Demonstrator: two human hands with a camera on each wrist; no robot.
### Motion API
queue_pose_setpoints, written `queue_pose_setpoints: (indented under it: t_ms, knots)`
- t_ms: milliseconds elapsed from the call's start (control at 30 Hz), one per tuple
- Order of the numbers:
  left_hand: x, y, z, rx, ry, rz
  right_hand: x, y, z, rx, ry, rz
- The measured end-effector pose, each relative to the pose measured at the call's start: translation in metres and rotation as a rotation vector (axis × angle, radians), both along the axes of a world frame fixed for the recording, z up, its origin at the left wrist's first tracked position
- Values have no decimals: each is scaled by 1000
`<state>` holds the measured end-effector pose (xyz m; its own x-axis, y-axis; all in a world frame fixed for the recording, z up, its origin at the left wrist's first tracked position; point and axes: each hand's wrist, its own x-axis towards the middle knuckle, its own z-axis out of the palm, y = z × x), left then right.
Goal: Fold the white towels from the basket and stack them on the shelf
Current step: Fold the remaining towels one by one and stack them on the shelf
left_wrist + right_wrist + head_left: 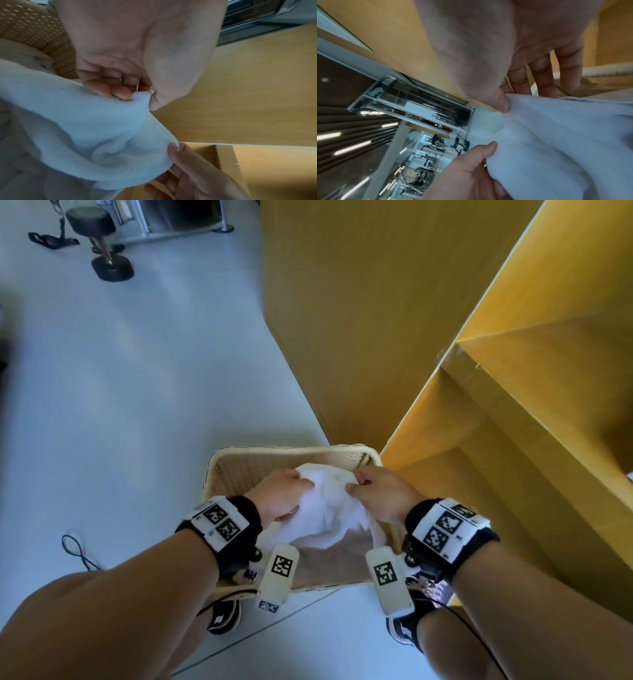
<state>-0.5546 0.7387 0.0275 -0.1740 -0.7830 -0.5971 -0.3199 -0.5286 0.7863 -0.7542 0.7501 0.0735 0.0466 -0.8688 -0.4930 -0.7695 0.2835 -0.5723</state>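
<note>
You hold a crumpled white towel (329, 508) over the woven basket (239, 470) on the floor, with more pale cloth beneath it. Your left hand (279, 496) pinches one edge between thumb and curled fingers (109, 88); your right hand (383, 494) pinches the other. The wooden shelf (496, 412) stands just right of the basket. A dumbbell (99, 244) lies far left. The wristbands (219, 522) carry only black-and-white square codes, no readable writing.

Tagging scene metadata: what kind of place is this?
Probably a gym or fitness room, not certain. A dumbbell lies on the pale floor beside a metal equipment frame, and a wooden shelf stands over the towel basket.
</note>
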Motion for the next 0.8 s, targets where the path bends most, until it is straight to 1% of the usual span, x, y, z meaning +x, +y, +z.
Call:
queue_pose_setpoints:
  t_ms: [67,167,367,467,567,633,700,800]
  knots:
    - [-3,6,14,-20,45,86,-5,9,15,-37,-86,-45]
    - [-7,12,26,-54,102,191,-9,20,29,-60,-233,-132]
    - [-16,19,32,-144,220,336,-20,29,36,-108,-417,-257]
    - [-18,15,35,-185,282,356,-26,23,39,-92,-509,-365]
    - [-20,5,44,-250,245,375,-31,10,45,-70,-638,-517]
    - [-20,-1,46,-271,215,385,-32,4,51,-41,-728,-571]
    - [-21,-6,47,-254,212,379,-32,0,55,-10,-802,-567]
    - [-25,-12,47,-241,184,354,-30,-4,61,4,-864,-547]
